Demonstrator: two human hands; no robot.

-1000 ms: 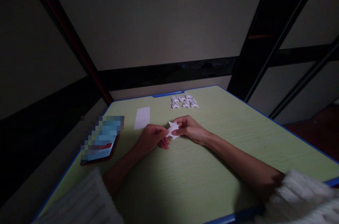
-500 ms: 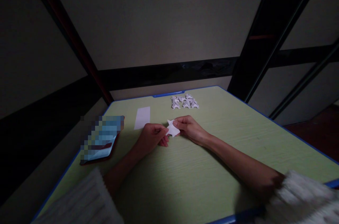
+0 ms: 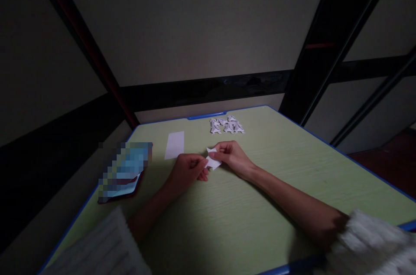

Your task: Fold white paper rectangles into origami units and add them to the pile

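With fingertips [image 3: 200,162] of left hand [image 3: 188,171] and right hand [image 3: 232,157] closed, pinching 1 white spiky folded paper [image 3: 212,161], tips pointing up-left, long axis unclear.

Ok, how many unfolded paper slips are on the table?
1. The white paper slip lies flat on the green table, beyond the left hand, beside the phone. More could hide under the pile of folded pieces.
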